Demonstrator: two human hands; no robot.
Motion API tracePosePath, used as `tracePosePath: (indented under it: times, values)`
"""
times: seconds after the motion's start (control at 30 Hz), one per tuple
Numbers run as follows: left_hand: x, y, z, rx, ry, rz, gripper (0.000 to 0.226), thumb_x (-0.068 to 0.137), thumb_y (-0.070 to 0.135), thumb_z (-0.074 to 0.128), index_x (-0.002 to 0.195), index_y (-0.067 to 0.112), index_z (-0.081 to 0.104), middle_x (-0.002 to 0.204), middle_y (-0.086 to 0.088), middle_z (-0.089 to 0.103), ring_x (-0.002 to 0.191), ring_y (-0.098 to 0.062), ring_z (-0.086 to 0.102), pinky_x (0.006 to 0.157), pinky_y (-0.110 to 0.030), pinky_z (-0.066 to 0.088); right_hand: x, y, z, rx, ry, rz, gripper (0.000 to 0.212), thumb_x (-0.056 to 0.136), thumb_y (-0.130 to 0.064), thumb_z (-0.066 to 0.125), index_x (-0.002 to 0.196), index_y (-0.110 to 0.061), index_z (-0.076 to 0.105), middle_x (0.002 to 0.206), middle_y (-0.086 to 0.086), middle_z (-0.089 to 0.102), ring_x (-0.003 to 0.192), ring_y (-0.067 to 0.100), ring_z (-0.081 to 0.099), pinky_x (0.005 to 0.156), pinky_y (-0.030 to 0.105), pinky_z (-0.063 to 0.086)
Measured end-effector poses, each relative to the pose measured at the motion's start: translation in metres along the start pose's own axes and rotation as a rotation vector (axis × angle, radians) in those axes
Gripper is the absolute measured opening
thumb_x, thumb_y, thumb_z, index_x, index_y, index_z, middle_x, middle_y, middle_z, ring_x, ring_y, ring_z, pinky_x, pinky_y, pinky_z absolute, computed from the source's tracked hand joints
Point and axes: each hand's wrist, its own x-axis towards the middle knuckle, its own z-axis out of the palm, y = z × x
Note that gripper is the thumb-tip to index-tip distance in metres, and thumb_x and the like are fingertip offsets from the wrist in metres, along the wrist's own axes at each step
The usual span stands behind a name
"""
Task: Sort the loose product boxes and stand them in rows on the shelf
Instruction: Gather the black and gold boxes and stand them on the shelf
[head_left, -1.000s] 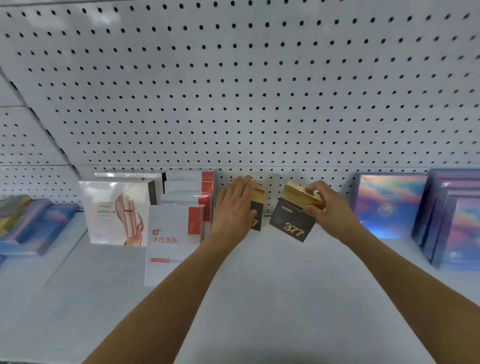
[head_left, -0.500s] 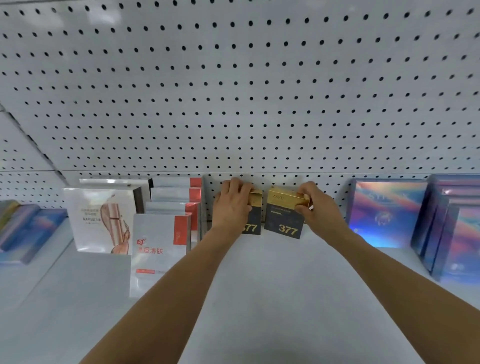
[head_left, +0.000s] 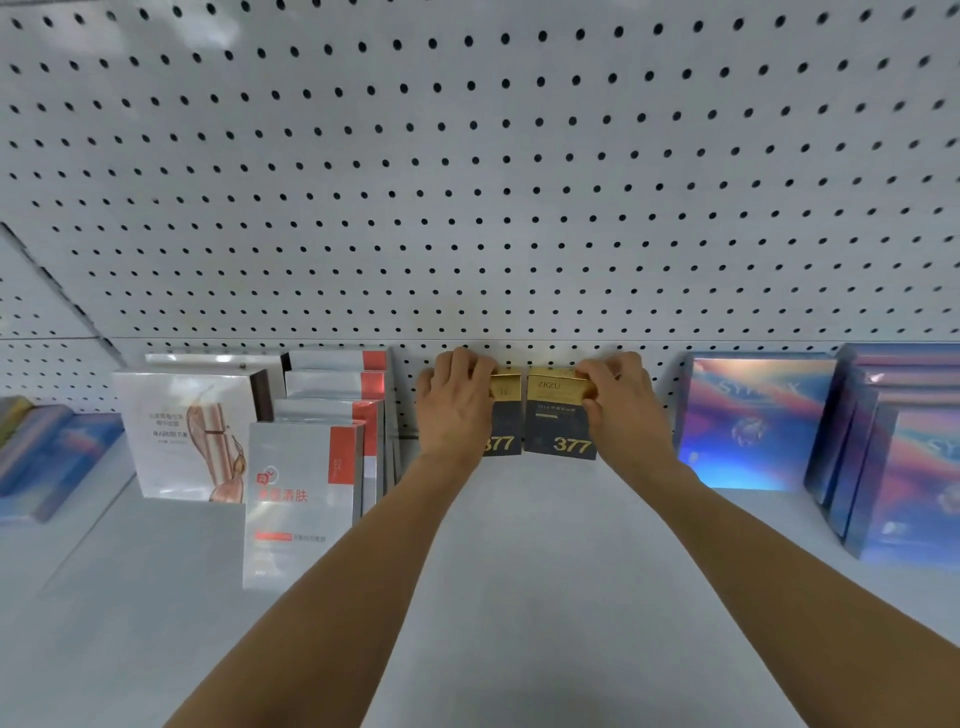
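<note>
Two black-and-gold boxes marked 377 stand upright side by side against the pegboard at the back of the white shelf (head_left: 519, 597). My left hand (head_left: 454, 408) grips the left 377 box (head_left: 505, 421) and covers most of its front. My right hand (head_left: 621, 402) holds the right 377 box (head_left: 560, 415) by its gold top and right edge. The two boxes almost touch.
A row of white-and-red boxes (head_left: 306, 499) stands left of my left hand, with a white box showing a gold tube (head_left: 189, 434) beside it. Iridescent blue boxes (head_left: 753, 421) stand in rows at the right (head_left: 904, 467). More iridescent boxes (head_left: 47, 462) lie at far left.
My right hand carried the tilted 377 box back to the pegboard and stood it upright beside the left one. My left hand stayed on the left box.
</note>
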Motion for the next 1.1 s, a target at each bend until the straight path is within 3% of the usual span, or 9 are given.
tracePosePath:
  times: [0.17, 0.33, 0.5, 0.67, 0.87, 1.03, 1.1]
  values:
    - [-0.006, 0.000, -0.008, 0.052, -0.068, 0.048, 0.055, 0.074, 0.016, 0.077, 0.124, 0.022, 0.055, 0.120, -0.002, 0.054, 0.116, -0.024, 0.049, 0.103, -0.042, 0.038, -0.013, -0.005, -0.002, -0.219, 0.046, -0.053, 0.057, 0.078, -0.020, 0.070, 0.130, -0.016, 0.047, 0.134, 0.012, 0.040, 0.121, 0.032, 0.041, 0.087, 0.044, 0.045]
    - [-0.026, 0.003, -0.027, -0.051, -0.041, 0.030, 0.056, 0.086, 0.030, 0.068, 0.137, 0.019, 0.047, 0.136, -0.002, 0.052, 0.130, -0.022, 0.043, 0.111, -0.041, 0.030, -0.033, -0.012, -0.003, -0.293, 0.070, -0.191, 0.064, 0.071, -0.019, 0.075, 0.129, -0.011, 0.050, 0.135, 0.014, 0.046, 0.129, 0.035, 0.040, 0.102, 0.049, 0.039]
    - [-0.074, 0.004, -0.049, -0.141, -0.056, -0.017, 0.057, 0.092, 0.047, 0.057, 0.139, 0.018, 0.045, 0.140, -0.002, 0.050, 0.132, -0.023, 0.043, 0.111, -0.039, 0.032, -0.067, -0.035, -0.003, -0.159, 0.102, -0.342, 0.046, 0.079, -0.026, 0.074, 0.120, -0.013, 0.057, 0.122, 0.009, 0.059, 0.112, 0.030, 0.057, 0.093, 0.043, 0.047]
    - [-0.128, -0.014, -0.078, -0.192, -0.018, -0.150, 0.053, 0.089, 0.055, 0.052, 0.130, 0.022, 0.054, 0.130, 0.000, 0.060, 0.120, -0.023, 0.056, 0.103, -0.041, 0.041, -0.107, -0.078, 0.002, 0.079, 0.074, -0.363, 0.040, 0.082, -0.025, 0.072, 0.119, -0.017, 0.059, 0.114, 0.002, 0.066, 0.099, 0.023, 0.066, 0.078, 0.031, 0.053]
    - [-0.195, -0.071, -0.118, -0.185, 0.073, -0.222, 0.047, 0.087, 0.052, 0.052, 0.118, 0.019, 0.060, 0.116, -0.002, 0.069, 0.098, -0.024, 0.069, 0.082, -0.042, 0.056, -0.151, -0.150, 0.020, 0.169, -0.013, -0.345, 0.037, 0.082, -0.029, 0.071, 0.116, -0.018, 0.062, 0.107, 0.001, 0.070, 0.087, 0.020, 0.070, 0.072, 0.028, 0.053]
    - [-0.252, -0.149, -0.167, -0.209, -0.024, -0.344, 0.048, 0.088, 0.054, 0.052, 0.126, 0.026, 0.057, 0.124, 0.005, 0.065, 0.106, -0.018, 0.066, 0.086, -0.040, 0.058, -0.195, -0.240, 0.049, 0.287, -0.130, -0.351, 0.042, 0.086, -0.041, 0.055, 0.124, -0.025, 0.051, 0.124, -0.001, 0.064, 0.103, 0.021, 0.066, 0.080, 0.033, 0.054]
    - [-0.275, -0.186, -0.187, -0.251, -0.059, -0.414, 0.050, 0.087, 0.056, 0.050, 0.129, 0.029, 0.055, 0.125, 0.008, 0.063, 0.107, -0.011, 0.064, 0.085, -0.030, 0.056, -0.211, -0.280, 0.061, 0.331, -0.168, -0.356, 0.039, 0.089, -0.041, 0.053, 0.124, -0.025, 0.054, 0.119, -0.004, 0.066, 0.101, 0.017, 0.066, 0.081, 0.032, 0.054]
